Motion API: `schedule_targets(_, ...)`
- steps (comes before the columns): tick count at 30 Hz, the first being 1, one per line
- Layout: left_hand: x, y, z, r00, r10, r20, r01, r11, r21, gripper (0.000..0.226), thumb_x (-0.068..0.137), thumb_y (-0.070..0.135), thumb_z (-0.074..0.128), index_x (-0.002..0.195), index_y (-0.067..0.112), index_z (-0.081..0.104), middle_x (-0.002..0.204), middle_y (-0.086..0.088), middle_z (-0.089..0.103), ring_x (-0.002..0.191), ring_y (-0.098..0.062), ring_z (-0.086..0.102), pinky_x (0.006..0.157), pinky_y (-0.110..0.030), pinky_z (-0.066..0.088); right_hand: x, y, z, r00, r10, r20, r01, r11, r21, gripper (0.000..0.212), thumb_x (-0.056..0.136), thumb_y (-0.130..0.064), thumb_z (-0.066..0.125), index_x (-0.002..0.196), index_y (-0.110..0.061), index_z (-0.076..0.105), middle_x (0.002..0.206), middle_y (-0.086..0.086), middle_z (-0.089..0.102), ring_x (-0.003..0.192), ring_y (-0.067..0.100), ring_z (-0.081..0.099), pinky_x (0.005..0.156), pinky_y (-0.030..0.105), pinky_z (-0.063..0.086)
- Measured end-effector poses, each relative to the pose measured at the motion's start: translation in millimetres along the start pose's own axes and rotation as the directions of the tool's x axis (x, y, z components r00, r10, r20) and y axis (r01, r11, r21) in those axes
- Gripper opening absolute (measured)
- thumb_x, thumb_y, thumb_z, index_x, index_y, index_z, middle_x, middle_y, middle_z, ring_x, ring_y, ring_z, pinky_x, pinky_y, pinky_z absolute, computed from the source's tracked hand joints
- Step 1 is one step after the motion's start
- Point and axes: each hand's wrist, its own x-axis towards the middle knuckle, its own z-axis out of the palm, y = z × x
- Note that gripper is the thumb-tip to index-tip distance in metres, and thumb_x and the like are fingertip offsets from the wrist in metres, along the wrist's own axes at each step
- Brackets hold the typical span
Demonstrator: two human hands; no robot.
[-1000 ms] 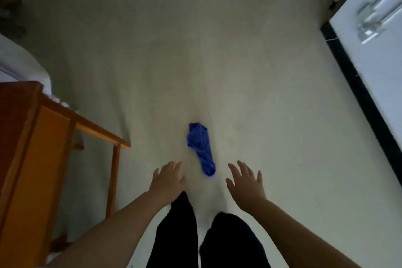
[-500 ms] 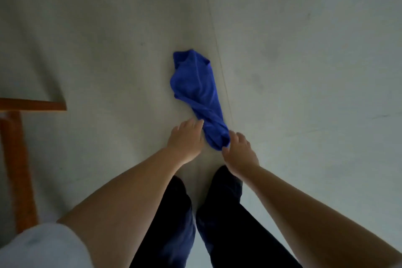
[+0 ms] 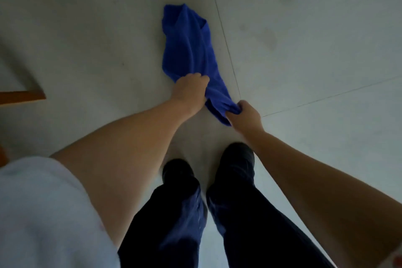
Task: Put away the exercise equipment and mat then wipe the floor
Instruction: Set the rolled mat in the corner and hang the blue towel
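I see pale floor (image 3: 304,50) tiles with thin grout lines filling the view. My dark trousers (image 3: 239,213) stand at the bottom, a white sleeve (image 3: 43,213) on the left. A crumpled blue cloth (image 3: 187,45) lies on the floor ahead of my feet. My left hand (image 3: 189,89) grips its middle; my right hand (image 3: 243,115) pinches its near end. I can read no writing anywhere.

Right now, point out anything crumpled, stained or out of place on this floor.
The blue cloth lies bunched and twisted on the pale tiled floor, not spread flat; the left hand and right hand grip its near end. Faint dark smudges mark the tile right of it.
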Motion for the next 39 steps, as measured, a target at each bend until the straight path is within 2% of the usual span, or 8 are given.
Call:
schedule_targets(4,-66,23,-94,0.994,-0.057,0.092,0.07,0.986,-0.149,0.025,0.09,0.019,0.053,0.07,0.018,0.039,0.07,0.003,0.048,0.072,-0.024,0.053,0.061,-0.034,0.037,-87,-53,-65,0.997,-0.075,-0.017,0.076,0.995,0.058,0.018,0.085,-0.014,0.058,0.074,-0.012,0.044,0.065,-0.002,0.046,0.056,0.009,0.041,0.046,0.01,0.036)
schedule_targets(7,-109,51,-182,0.991,0.011,0.137,0.01,0.989,-0.149,0.014,0.087,0.024,0.058,0.077,0.016,0.054,0.076,-0.002,0.06,0.079,-0.028,0.058,0.069,-0.035,0.044,-152,-97,-121,0.99,-0.119,-0.078,0.127,0.985,0.117,0.014,0.082,-0.01,0.058,0.077,-0.011,0.045,0.065,-0.002,0.048,0.056,0.012,0.04,0.046,0.014,0.035)
schedule_targets(10,-152,87,-272,0.995,0.057,0.081,-0.047,0.992,-0.119,0.013,0.088,0.024,0.06,0.092,0.012,0.063,0.089,-0.006,0.065,0.085,-0.026,0.059,0.071,-0.03,0.04,-217,-146,-184,0.976,-0.168,-0.139,0.189,0.969,0.161,0.011,0.081,-0.009,0.059,0.084,-0.012,0.048,0.068,-0.003,0.05,0.058,0.01,0.042,0.048,0.016,0.033)
schedule_targets(14,-207,144,-372,0.994,0.047,-0.094,-0.063,0.983,-0.174,0.027,0.088,0.025,0.059,0.068,0.015,0.043,0.066,0.001,0.049,0.068,-0.021,0.047,0.058,-0.029,0.032,-306,-199,-270,0.936,-0.239,-0.258,0.289,0.94,0.181,0.009,0.082,-0.01,0.058,0.088,-0.016,0.055,0.066,-0.005,0.052,0.058,0.011,0.045,0.051,0.017,0.035)
schedule_targets(18,-261,204,-427,0.983,0.104,-0.15,-0.134,0.968,-0.212,0.026,0.087,0.025,0.057,0.067,0.021,0.041,0.061,0.007,0.049,0.065,-0.021,0.05,0.058,-0.029,0.034,-390,-223,-329,0.886,-0.314,-0.342,0.384,0.909,0.161,0.004,0.081,-0.011,0.056,0.084,-0.014,0.057,0.067,-0.003,0.055,0.065,0.016,0.048,0.056,0.021,0.038)
schedule_targets(24,-334,298,-446,0.93,0.33,-0.163,-0.345,0.936,-0.071,0.016,0.09,0.03,0.05,0.085,0.015,0.051,0.073,0.001,0.058,0.067,-0.023,0.053,0.059,-0.029,0.035,-507,-194,-376,0.805,-0.164,-0.57,0.327,0.924,0.196,0.014,0.077,-0.011,0.045,0.087,-0.019,0.05,0.081,0.003,0.062,0.072,0.026,0.059,0.062,0.037,0.052)
schedule_targets(32,-438,447,-456,0.731,0.677,-0.082,-0.67,0.736,0.101,0.024,0.084,0.044,0.054,0.082,0.02,0.056,0.075,0.005,0.062,0.071,-0.017,0.059,0.062,-0.03,0.043,-652,-99,-425,0.548,-0.045,-0.835,0.221,0.971,0.093,0.008,0.084,-0.018,0.052,0.081,-0.018,0.043,0.07,-0.002,0.052,0.067,0.025,0.05,0.055,0.032,0.039)
schedule_targets(39,-554,609,-387,0.396,0.887,0.238,-0.916,0.364,0.168,0.017,0.086,0.019,0.053,0.07,0.014,0.05,0.063,0.003,0.048,0.062,-0.018,0.045,0.053,-0.028,0.032,-799,35,-447,0.407,0.081,-0.91,0.093,0.987,0.13,0.013,0.083,-0.022,0.058,0.081,-0.017,0.046,0.073,-0.001,0.053,0.071,0.023,0.049,0.061,0.032,0.039)
